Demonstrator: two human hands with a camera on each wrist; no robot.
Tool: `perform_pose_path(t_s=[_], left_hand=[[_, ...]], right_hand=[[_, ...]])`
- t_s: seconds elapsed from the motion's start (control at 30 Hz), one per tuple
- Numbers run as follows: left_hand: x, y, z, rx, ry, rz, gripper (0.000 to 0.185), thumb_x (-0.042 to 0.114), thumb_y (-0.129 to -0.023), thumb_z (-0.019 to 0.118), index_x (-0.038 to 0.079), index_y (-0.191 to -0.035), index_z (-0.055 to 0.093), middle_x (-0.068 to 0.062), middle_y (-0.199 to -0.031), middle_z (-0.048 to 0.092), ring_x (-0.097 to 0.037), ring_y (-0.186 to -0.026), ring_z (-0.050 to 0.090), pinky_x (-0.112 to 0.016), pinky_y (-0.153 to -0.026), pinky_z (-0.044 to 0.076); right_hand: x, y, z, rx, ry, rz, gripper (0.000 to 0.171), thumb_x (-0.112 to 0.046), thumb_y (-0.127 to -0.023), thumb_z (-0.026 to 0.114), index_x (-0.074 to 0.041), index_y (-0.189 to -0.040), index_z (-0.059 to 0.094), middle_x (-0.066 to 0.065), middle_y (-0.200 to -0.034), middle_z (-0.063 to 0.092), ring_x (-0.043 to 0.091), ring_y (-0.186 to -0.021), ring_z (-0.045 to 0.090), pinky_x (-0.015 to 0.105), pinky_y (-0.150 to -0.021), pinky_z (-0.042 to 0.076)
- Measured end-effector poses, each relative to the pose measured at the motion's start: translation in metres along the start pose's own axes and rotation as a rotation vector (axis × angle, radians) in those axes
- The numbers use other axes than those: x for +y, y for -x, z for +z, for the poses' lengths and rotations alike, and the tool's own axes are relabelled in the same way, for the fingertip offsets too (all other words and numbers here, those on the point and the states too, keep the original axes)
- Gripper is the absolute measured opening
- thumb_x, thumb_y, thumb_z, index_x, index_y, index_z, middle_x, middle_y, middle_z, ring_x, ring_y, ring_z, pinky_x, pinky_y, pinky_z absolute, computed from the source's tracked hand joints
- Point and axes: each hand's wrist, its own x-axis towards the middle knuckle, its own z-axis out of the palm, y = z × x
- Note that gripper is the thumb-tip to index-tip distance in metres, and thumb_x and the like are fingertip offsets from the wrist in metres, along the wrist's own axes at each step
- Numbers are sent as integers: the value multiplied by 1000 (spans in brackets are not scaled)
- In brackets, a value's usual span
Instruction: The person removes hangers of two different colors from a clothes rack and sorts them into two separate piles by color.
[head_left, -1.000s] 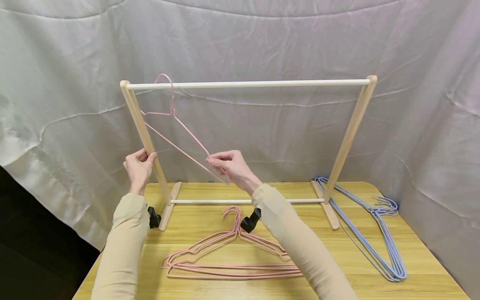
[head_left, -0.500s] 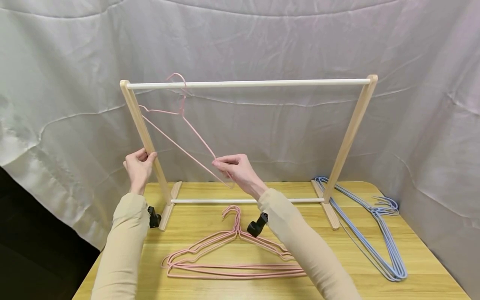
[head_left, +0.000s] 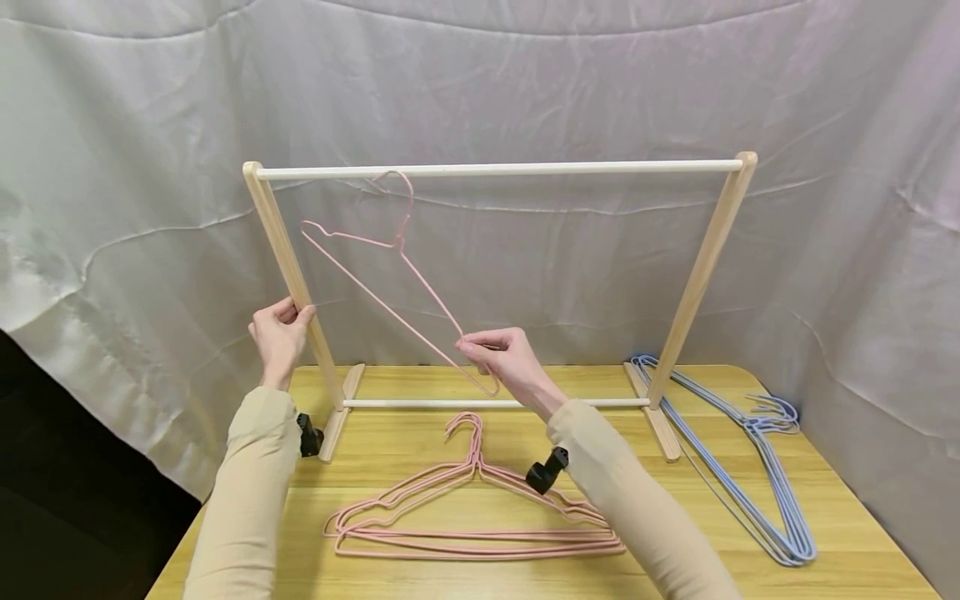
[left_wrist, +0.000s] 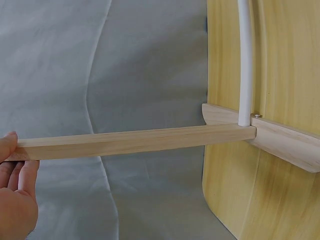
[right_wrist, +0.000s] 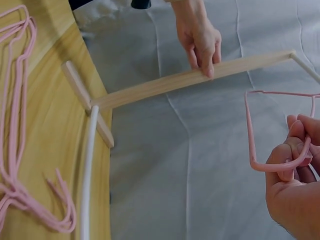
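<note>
With thumb and fingers, my left hand [head_left: 279,337] grips the wooden left post [head_left: 281,237] of a hanger rack, about halfway up; the left wrist view shows the same post [left_wrist: 135,142] between thumb and fingers. My right hand [head_left: 510,362] pinches a thin pink clothes hanger [head_left: 431,292] near its lower right corner. That hanger tilts, its left end higher, and its hook overlaps the white top rail [head_left: 570,168] in the head view. In the right wrist view, fingers curl round the corner of the hanger [right_wrist: 248,132].
Several pink hangers [head_left: 475,458] lie stacked on the wooden table [head_left: 720,575] in front of the rack. Several blue hangers [head_left: 780,492] lie at the right, partly by the right post [head_left: 701,283]. A white lower bar [head_left: 420,403] joins the posts; grey cloth hangs behind.
My right hand has moved right and down with the pink hanger. The hook, which stood above the top rail, has dropped to its height. My left hand stays on the post.
</note>
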Motion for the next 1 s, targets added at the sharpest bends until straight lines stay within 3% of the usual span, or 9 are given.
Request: perform_pose_path(t_s=[0.33,0.47,0.57,0.67,0.73,0.83,0.93,1.0], left_hand=[[2,1,-1,-4,14,-8,29,14,-92,72,-1,-117,74,-22,-113,72,25,-65,48,-4,-77,39],[1,1,-1,-2,15,-1,29,14,-92,72,-1,-117,73,-23,-112,72,26,-63,48,-3,-72,40],[0,0,0,1,18,-1,29,13,-92,72,-2,-117,73,-23,-112,72,26,-63,48,-2,-71,40],[-1,0,0,1,18,-4,29,12,-92,72,-2,-117,73,-23,-113,73,24,-64,49,-2,-71,40],[-1,0,0,1,15,-5,29,12,-92,72,-2,-117,73,-23,-113,73,23,-65,49,-3,-71,40],[-2,0,0,0,5,-4,30,13,-92,72,-1,-118,73,-22,-113,73,23,-65,49,-3,-72,40],[-1,0,0,-1,-3,-2,30,14,-92,72,-1,-118,73,-21,-113,73,23,-66,49,-4,-73,40],[-1,0,0,-2,-8,-2,30,15,-93,72,-1,-118,73,-21,-113,73,23,-66,48,-3,-73,40]], right_hand=[[13,24,-24,8,67,28,31,0,-96,61,25,-115,61,-9,-78,73,8,-58,42,22,-58,36],[18,32,-34,11,83,39,17,0,-96,62,1,-102,78,-10,-78,73,7,-59,44,22,-58,37],[23,38,-42,1,87,36,27,-1,-96,62,-21,-92,80,-10,-76,71,6,-58,44,21,-57,36],[28,44,-51,-20,92,35,30,-2,-96,61,-26,-92,79,-9,-75,70,6,-58,42,22,-58,36],[30,48,-57,-25,114,39,26,-3,-97,62,-23,-94,79,-8,-75,70,6,-59,43,23,-59,38],[33,54,-65,-25,175,51,16,-7,-97,64,-9,-102,79,-8,-73,68,5,-60,45,22,-61,41],[36,59,-72,-31,235,57,24,-10,-96,66,10,-108,73,-6,-69,64,6,-60,46,22,-62,42],[38,63,-77,-45,271,56,30,-10,-96,66,16,-110,69,-7,-69,64,5,-60,47,21,-61,42]])
